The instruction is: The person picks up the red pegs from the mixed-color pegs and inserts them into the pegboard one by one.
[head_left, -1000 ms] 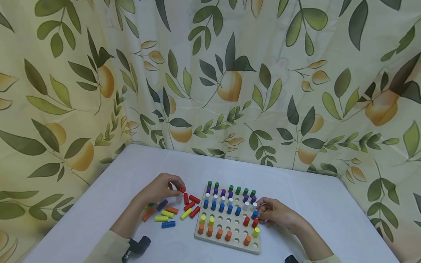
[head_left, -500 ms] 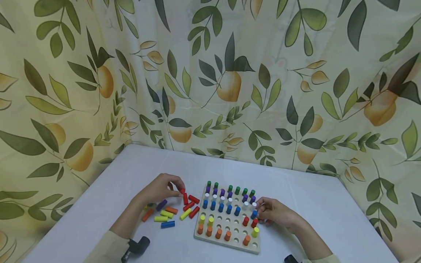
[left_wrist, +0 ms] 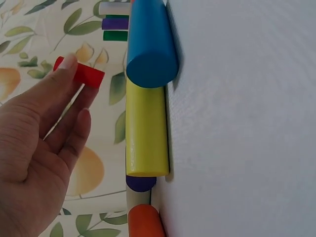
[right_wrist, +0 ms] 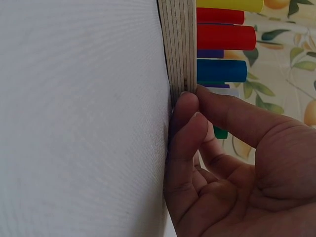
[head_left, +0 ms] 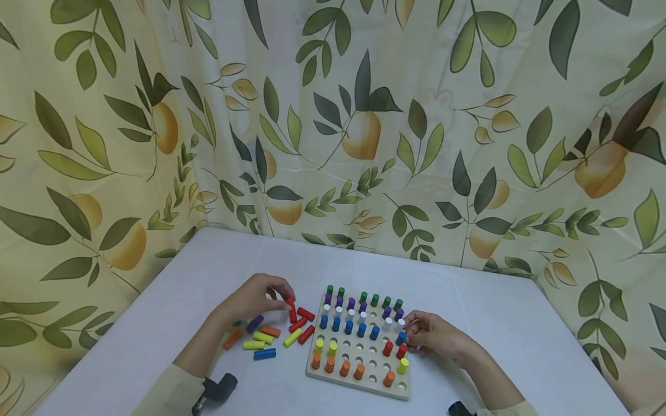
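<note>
My left hand [head_left: 260, 296] pinches a red peg [left_wrist: 90, 75] between thumb and fingertips, raised off the table. Close beside it on the table lie several loose red pegs [head_left: 306, 314]. On the right, my right hand [head_left: 436, 335] grips the edge of a light wooden pegboard [head_left: 359, 386]. Its thumb is at the top edge, and curled fingers touch the layered side [right_wrist: 178, 44]. Rows of green, purple, white, blue, red, yellow and orange pegs stand upright in the board, with some bare holes among them.
Loose pegs lie left of the board, among them a blue peg [head_left: 265, 354], a yellow peg [head_left: 253, 345], a purple peg [head_left: 255, 323] and an orange peg [head_left: 232, 339]. A white cloth covers the table [head_left: 468, 294]. A leaf-patterned curtain [head_left: 333, 144] hangs behind.
My left hand has shifted very slightly to the right with the red peg, which now overlaps a loose red peg in the head view. The right hand stays at the board's edge.
</note>
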`<state>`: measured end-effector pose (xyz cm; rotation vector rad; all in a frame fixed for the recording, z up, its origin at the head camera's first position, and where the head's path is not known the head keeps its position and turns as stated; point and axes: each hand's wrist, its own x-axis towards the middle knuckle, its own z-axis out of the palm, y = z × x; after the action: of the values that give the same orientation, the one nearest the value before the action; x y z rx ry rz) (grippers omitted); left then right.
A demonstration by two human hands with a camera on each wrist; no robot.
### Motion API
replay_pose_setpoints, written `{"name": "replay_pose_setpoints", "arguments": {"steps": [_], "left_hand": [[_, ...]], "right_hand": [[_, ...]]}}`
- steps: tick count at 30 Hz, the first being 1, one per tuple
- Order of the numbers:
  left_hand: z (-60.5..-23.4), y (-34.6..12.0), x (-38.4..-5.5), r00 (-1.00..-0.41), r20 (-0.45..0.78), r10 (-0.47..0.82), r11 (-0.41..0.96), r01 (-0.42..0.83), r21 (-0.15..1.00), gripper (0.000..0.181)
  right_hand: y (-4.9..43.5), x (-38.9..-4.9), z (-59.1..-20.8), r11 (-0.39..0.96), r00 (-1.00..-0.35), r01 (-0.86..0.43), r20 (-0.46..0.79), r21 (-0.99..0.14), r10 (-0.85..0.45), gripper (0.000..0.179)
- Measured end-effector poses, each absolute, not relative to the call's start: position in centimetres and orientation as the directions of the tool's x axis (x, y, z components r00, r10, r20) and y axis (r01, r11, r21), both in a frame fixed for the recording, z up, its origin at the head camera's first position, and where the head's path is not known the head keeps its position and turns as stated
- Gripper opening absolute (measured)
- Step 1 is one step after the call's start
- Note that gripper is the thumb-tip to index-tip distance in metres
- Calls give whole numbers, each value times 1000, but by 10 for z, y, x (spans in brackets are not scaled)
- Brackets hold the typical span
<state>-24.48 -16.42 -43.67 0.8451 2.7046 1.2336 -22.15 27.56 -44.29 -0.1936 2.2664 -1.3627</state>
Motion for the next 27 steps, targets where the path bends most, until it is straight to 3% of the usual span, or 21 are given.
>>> {"name": "replay_pose_setpoints", "arguments": {"steps": [27], "left_hand": [[-427,-151,-240,-819,207,535,495,502,709,19]], "right_hand": [[277,-221,-444,487,-869,119,-328,-865,-371,23]]}}
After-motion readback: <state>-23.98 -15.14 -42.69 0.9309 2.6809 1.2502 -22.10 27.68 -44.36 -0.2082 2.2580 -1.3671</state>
